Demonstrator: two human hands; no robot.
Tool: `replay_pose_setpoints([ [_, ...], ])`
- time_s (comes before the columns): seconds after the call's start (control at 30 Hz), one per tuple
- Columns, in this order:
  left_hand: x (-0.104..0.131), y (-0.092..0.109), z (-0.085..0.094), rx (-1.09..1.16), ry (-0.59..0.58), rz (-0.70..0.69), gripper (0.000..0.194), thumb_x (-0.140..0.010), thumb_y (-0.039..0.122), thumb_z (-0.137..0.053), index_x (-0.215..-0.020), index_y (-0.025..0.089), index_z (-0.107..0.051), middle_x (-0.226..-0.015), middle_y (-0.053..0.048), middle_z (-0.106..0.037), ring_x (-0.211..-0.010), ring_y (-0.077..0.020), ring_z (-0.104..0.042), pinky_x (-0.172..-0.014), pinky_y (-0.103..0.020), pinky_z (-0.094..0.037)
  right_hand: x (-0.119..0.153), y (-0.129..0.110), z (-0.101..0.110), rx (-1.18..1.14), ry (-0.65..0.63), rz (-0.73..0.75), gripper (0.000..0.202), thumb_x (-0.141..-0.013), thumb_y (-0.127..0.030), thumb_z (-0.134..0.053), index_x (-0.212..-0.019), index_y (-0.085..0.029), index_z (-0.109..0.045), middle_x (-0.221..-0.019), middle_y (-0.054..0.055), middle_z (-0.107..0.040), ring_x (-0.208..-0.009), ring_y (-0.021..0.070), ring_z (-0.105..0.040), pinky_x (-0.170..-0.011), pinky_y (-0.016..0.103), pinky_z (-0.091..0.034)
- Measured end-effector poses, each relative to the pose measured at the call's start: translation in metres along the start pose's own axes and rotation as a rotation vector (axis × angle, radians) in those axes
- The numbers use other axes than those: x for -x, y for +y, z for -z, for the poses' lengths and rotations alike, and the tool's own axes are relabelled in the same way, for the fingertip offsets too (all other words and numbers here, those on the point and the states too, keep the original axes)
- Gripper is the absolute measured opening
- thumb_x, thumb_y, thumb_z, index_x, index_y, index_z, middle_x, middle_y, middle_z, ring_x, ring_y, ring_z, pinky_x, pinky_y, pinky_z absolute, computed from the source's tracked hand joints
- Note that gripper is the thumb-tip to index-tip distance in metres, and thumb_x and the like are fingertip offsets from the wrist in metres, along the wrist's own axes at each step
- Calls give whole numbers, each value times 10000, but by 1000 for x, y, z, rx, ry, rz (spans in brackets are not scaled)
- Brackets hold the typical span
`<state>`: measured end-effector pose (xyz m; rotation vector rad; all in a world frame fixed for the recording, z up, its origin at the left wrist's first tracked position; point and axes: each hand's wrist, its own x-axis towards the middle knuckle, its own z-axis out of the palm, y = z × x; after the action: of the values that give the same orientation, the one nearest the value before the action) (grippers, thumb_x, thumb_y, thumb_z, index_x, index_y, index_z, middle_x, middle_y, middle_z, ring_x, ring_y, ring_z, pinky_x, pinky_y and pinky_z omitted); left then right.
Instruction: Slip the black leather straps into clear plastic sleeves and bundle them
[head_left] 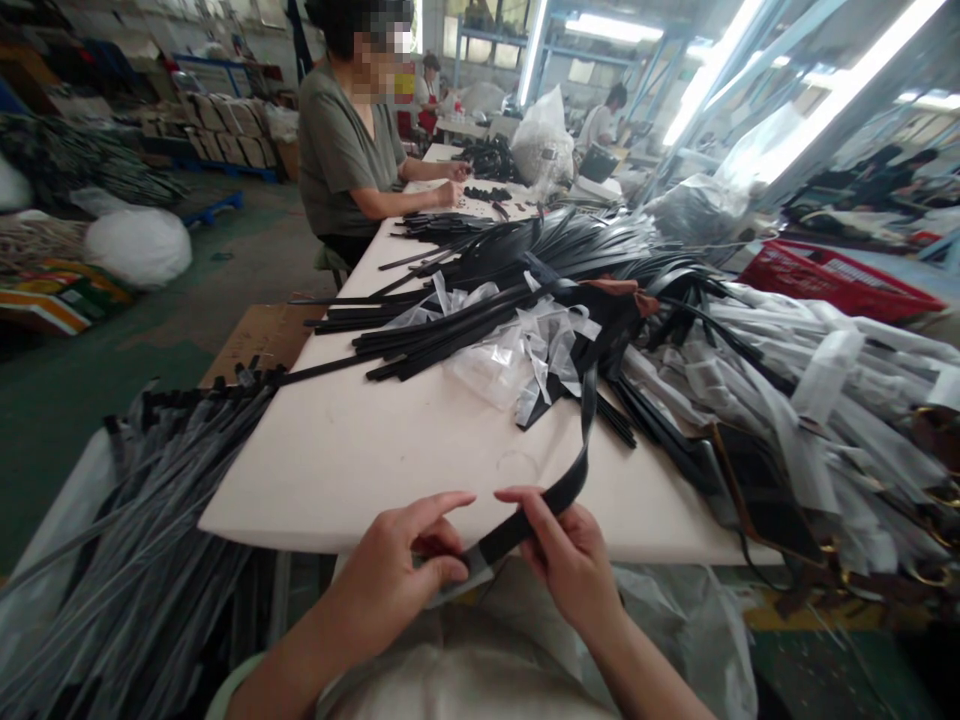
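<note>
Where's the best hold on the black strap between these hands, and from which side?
Probably the straight, flat stretch of the black strap, pinched by the right hand from the right. Beyond that hand the strap bends up toward the pile and looks slack, while the left hand is at the clear plastic on the near end.

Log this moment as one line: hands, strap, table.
left hand: holding clear plastic at strap end | right hand: gripping black strap | table: strap pile, plastic pieces
</note>
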<state>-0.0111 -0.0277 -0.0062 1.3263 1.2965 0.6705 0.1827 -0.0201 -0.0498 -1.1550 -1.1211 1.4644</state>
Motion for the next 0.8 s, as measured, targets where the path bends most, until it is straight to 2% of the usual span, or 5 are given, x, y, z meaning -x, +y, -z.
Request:
replay_pose_setpoints([
  [0.17,-3,1,-5,71,13,14,529,-677,92,-640,-1194,202,-642,-876,6,-742,-811,-164,-674,-788,-261,-513,9,4,-6,290,-231,380,306,-905,-375,-595,-1161,-253,-708,-873,64,-694,-739,182,-627,-673,290,-515],
  [0.37,1,-1,1,16,-41,96,639,-642,67,-648,-1261,218,-597,-755,47,-724,-732,-151,-661,-757,-263,-493,-1,1,4,39,160,105,426,-995,-441,-400,-981,-195,-748,-566,-34,-459,-354,61,-341,-316,184,-259],
  [0.6,-4,1,-9,122,-11,62,553,-651,67,-649,-1191,185,-630,-786,14,-724,-748,-170,-667,-731,-272,-514,11,6,-4,627,-231,773,401,-941,-223,-522,-1339,-263,-554,-1071,74,-733,-898,217,-706,-765,320,-581],
  [0.73,-2,-4,-1,58,-88,-48,568,-693,185,-737,-1240,204,-582,-993,-22,-717,-906,-201,-653,-838,-294,-489,13,3,-1,550,-126,636,285,-955,-220,-501,-1200,-257,-642,-971,52,-754,-838,210,-717,-762,324,-591],
  [0.8,0,-5,6,-88,-248,-153,277,-818,292,-661,-1077,195,-652,-993,-34,-705,-901,-199,-635,-821,-280,-464,13,-3,1,488,-147,576,249,-949,-216,-509,-1124,-248,-683,-928,52,-751,-814,206,-712,-743,315,-586],
])
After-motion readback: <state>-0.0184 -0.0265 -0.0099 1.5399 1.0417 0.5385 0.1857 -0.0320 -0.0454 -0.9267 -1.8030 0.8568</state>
